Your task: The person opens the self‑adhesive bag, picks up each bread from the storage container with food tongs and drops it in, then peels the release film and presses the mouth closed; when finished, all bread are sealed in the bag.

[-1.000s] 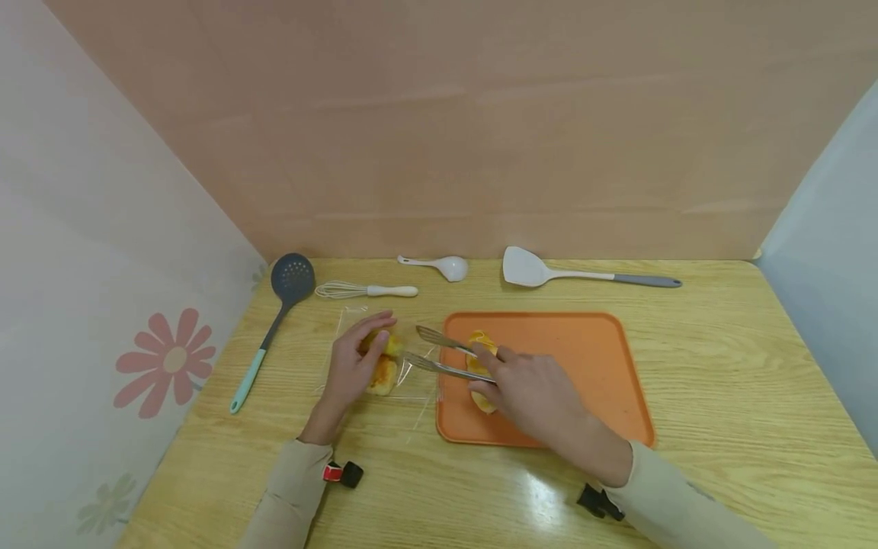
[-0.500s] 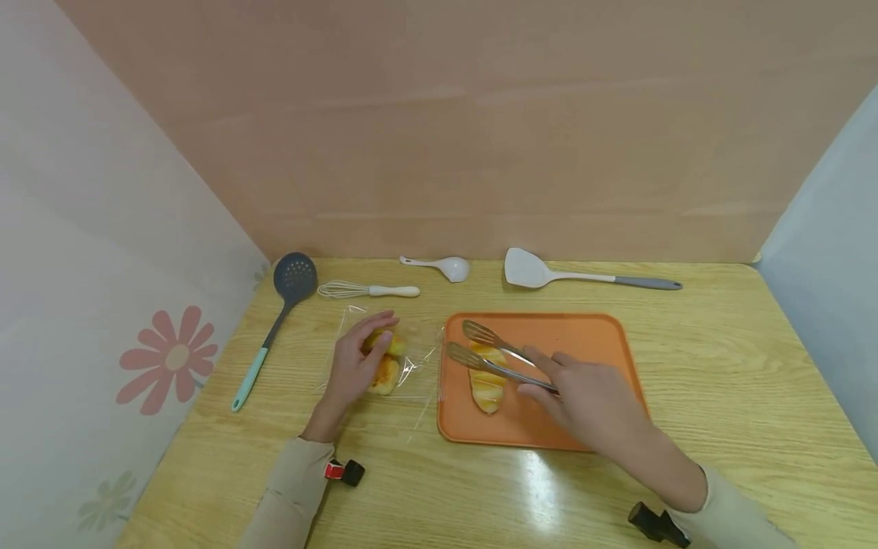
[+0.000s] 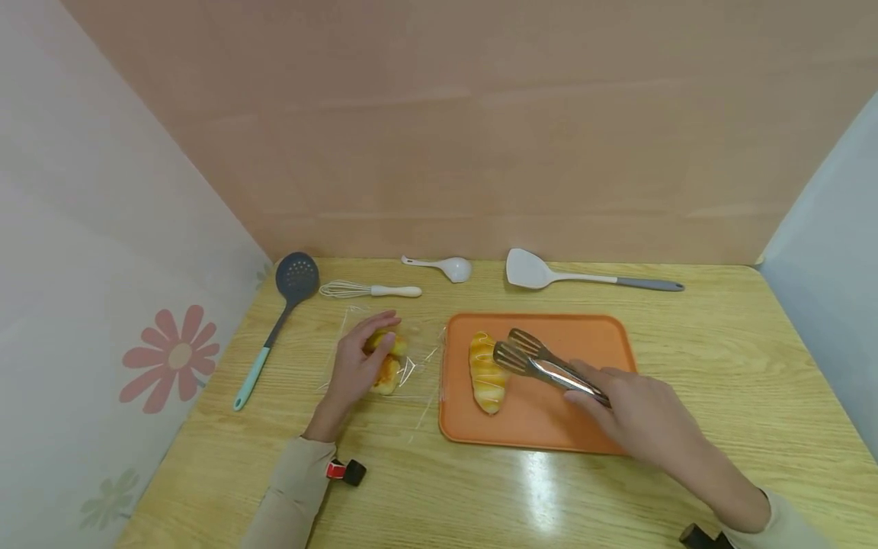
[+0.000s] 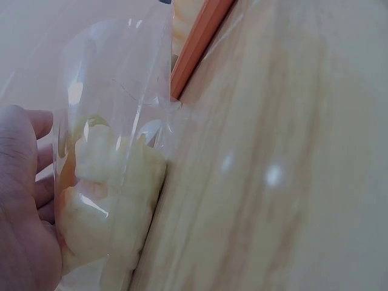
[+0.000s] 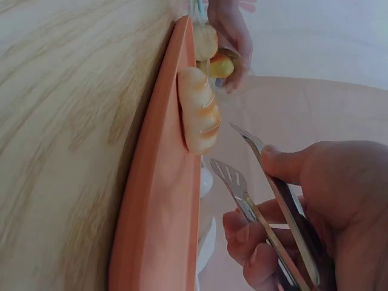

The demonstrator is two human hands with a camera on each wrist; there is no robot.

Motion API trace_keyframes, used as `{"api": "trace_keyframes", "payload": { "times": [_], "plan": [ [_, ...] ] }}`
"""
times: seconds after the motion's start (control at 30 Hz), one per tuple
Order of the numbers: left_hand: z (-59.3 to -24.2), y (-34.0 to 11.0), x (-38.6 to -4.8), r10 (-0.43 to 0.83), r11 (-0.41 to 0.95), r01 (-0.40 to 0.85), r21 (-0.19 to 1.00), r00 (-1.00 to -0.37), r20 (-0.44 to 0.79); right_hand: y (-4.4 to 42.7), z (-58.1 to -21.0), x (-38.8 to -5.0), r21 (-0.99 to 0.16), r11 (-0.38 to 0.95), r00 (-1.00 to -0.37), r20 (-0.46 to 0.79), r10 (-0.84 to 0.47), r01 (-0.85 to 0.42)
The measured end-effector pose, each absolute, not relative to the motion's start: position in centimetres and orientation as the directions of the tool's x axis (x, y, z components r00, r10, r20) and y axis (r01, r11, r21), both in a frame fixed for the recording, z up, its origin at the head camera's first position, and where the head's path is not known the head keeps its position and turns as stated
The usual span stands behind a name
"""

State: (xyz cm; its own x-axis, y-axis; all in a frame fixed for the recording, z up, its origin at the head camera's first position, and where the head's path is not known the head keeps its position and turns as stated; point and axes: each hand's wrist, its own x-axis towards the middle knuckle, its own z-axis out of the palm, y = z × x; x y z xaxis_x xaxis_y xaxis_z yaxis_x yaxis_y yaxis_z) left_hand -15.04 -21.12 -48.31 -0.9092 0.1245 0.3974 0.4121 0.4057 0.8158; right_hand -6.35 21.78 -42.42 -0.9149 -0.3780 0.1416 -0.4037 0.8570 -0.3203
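Note:
My left hand [image 3: 353, 364] holds a clear plastic bag [image 3: 420, 374] at its left part, the fingers curved about the bread inside. Small golden bread rolls [image 3: 386, 375] lie in the bag, partly covered by the hand; in the left wrist view the rolls [image 4: 115, 200] show through the film. My right hand [image 3: 648, 412] grips metal tongs [image 3: 549, 367] with slotted ends. The tongs' ends stand apart with nothing between them, just right of a long striped bread [image 3: 488, 374]. That bread lies on the left part of an orange tray [image 3: 542, 435].
Along the back lie a dark skimmer [image 3: 297, 278] with a mint handle, a white whisk [image 3: 370, 290], a white spoon [image 3: 454, 268] and a white spatula [image 3: 531, 270]. The bag's right end meets the tray's left edge. Walls stand behind and at both sides.
My right hand has drawn the tongs from beside the bag rightward over the tray, uncovering the striped bread. My left hand has stayed at the bag.

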Motion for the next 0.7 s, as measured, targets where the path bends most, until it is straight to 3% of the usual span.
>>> {"api": "trace_keyframes", "payload": {
  "times": [0.23, 0.47, 0.6, 0.7],
  "plan": [
    [-48.5, -21.3, -15.2, 0.125, 0.395, 0.417, 0.819, -0.907, 0.401, 23.6, -42.8, -6.7, -0.600, 0.760, -0.917, -0.103, -0.385, -0.252],
    [-48.4, -21.3, -15.2, 0.143, 0.394, 0.425, 0.815, -0.904, 0.402, 24.9, -43.3, -8.1, -0.841, 0.540, -0.805, -0.297, -0.514, -0.035],
    [-48.4, -21.3, -15.0, 0.166, 0.394, 0.461, 0.795, -0.887, 0.431, 25.3, -43.5, -9.1, -0.904, 0.420, -0.725, -0.345, -0.596, 0.085],
    [-48.4, -21.1, -14.9, 0.165, 0.393, 0.471, 0.790, -0.881, 0.443, 25.1, -43.6, -9.5, -0.907, 0.410, -0.716, -0.349, -0.605, 0.096]
  ]
}}
